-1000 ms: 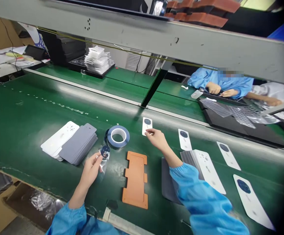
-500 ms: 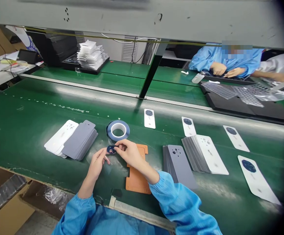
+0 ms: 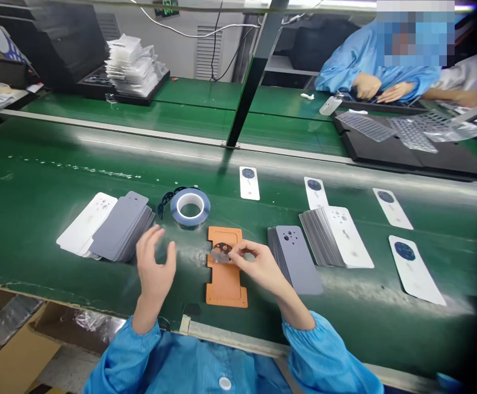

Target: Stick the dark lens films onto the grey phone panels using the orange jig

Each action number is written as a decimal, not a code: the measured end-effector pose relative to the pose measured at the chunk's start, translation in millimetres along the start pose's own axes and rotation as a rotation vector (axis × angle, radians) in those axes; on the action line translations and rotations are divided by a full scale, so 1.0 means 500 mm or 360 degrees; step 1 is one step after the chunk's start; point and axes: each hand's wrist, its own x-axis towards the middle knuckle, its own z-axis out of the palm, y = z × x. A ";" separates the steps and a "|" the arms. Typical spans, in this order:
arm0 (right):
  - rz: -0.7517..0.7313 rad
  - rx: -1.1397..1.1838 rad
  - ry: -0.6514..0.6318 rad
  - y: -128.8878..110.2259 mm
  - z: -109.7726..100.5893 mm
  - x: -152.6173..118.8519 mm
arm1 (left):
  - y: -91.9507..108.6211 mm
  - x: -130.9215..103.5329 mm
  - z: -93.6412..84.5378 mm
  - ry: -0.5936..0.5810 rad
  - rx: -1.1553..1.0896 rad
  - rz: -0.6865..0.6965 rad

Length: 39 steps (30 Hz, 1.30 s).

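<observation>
My right hand [image 3: 258, 265] pinches a dark round sticker with holes [image 3: 222, 248] by its right edge, over the upper part of an orange fixture plate [image 3: 225, 293]. Whether the sticker touches the plate I cannot tell. My left hand [image 3: 155, 265] is raised over the table left of the plate, fingers spread and holding nothing. Just beyond it lies a roll of blue-edged tape [image 3: 190, 223] with a white core. A curled strip of dark cut-outs [image 3: 165, 200] trails from the roll's left side.
Grey phone-back sheets [image 3: 119, 227] and white ones [image 3: 84, 227] lie fanned at left. More grey sheets [image 3: 299, 262] and white sheets [image 3: 355, 241] are stacked at right. Several white sheets with dark discs, one nearest right [image 3: 417, 273], lie apart. A co-worker [image 3: 345, 65] sits across the bench.
My right hand has carried the sticker from beside the tape roll rightward over the orange plate. My left hand has let go of it and opened. The camera view has shifted.
</observation>
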 end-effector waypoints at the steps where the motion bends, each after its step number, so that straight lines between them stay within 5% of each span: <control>1: 0.0002 -0.0049 -0.0029 0.009 -0.005 0.005 | 0.011 -0.006 0.014 -0.0125 -0.0113 -0.0015; 4: 0.0003 -0.0117 -0.0003 0.033 -0.013 0.026 | 0.031 -0.022 0.069 -0.0660 -0.0422 -0.0400; 7: 0.0024 -0.0129 0.0052 0.046 -0.018 0.046 | 0.031 -0.023 0.120 -0.0911 -0.0476 -0.0577; 12: 0.0083 -0.0241 0.0066 0.049 -0.025 0.064 | 0.024 -0.010 0.154 -0.0951 -0.0446 -0.0562; 39: 0.0164 -0.0201 0.0090 0.065 -0.040 0.071 | 0.029 0.009 0.179 -0.1062 -0.0167 -0.0436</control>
